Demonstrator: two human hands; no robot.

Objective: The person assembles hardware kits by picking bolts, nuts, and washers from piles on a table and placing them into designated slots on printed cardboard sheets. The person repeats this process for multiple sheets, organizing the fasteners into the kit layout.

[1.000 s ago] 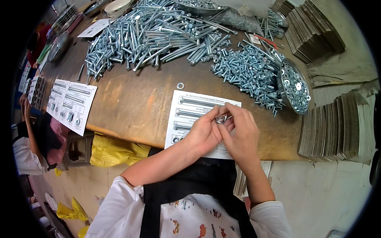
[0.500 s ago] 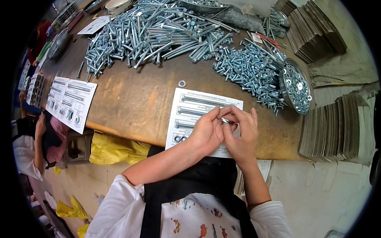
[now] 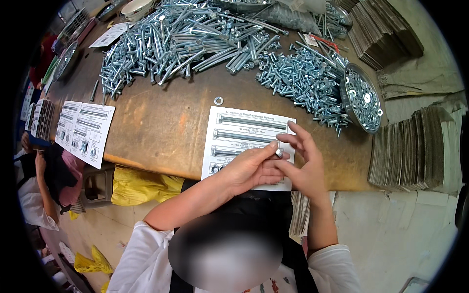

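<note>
My left hand (image 3: 244, 171) is palm up over the printed sheet (image 3: 215, 128), its thumb and fingers closed on what look like small silver washers (image 3: 279, 153). My right hand (image 3: 309, 168) is just right of them, fingers spread and curved, with its thumb tip close to my left fingers. Whether the right thumb touches the metal I cannot tell. The sheet shows pictures of bolts and nuts, and my hands hide its lower right. One loose washer (image 3: 218, 100) lies on the table just beyond the sheet's top edge.
Long bolts (image 3: 195, 41) are heaped at the back, with shorter bolts (image 3: 303, 88) to the right. Beside these stands a metal bowl of washers (image 3: 348, 105). Cardboard stacks (image 3: 408, 151) line the right. Another printed sheet (image 3: 100, 132) and a person (image 3: 41, 180) are at left.
My right hand has opened and drawn slightly right, away from my left fingers. The washers, earlier between both hands, are now in my left fingers. The view has shifted slightly.
</note>
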